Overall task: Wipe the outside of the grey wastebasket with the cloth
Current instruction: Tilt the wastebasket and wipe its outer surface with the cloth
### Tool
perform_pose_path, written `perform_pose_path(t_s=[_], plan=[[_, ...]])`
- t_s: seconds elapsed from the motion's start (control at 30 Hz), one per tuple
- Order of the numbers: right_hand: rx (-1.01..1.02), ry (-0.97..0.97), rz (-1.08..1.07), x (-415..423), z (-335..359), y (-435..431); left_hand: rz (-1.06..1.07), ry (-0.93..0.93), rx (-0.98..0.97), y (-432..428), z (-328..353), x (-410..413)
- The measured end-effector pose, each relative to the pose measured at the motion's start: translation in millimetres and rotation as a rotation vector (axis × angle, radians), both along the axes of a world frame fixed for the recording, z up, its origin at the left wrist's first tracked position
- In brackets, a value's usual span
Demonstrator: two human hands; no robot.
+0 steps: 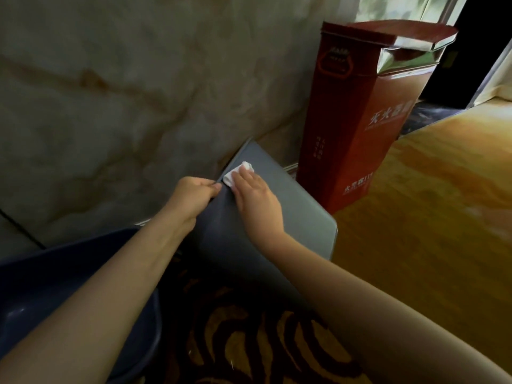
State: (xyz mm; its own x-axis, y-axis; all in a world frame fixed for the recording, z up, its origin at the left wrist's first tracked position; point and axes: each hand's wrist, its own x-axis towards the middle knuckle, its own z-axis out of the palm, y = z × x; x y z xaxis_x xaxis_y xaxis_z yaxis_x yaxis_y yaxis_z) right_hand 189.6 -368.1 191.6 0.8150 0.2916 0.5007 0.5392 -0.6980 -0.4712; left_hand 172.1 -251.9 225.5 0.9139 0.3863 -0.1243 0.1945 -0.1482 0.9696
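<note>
Bare forearms reached over patterned carpet (249, 342); left hand (194, 195) pinched the grey wastebasket (299, 212) edge, while right hand (256, 198), fingers flat, pressed a white cloth (235, 173) onto its side.

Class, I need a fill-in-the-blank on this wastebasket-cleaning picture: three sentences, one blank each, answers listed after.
1. The right hand presses a white ____ against the grey wastebasket.
2. The left hand holds the wastebasket's ____.
3. The tall box behind the wastebasket is ____ in colour.

Missing words: cloth; edge; red
</note>
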Motion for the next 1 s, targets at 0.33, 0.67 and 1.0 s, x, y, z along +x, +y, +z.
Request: perform_pose_path(t_s=[0.33, 0.67, 1.0], plan=[[0.085, -0.066, 0.002, 17, -18, -8, -0.049, 0.002, -0.017, 9, -9, 7], [0.249, 0.259, -0.451, 18, -64, -82, -0.015, 0.035, -0.143, 20, -10, 0], [0.134, 0.077, 0.112, -36, -19, 36, -0.057, 0.134, -0.381, 35, -17, -4]])
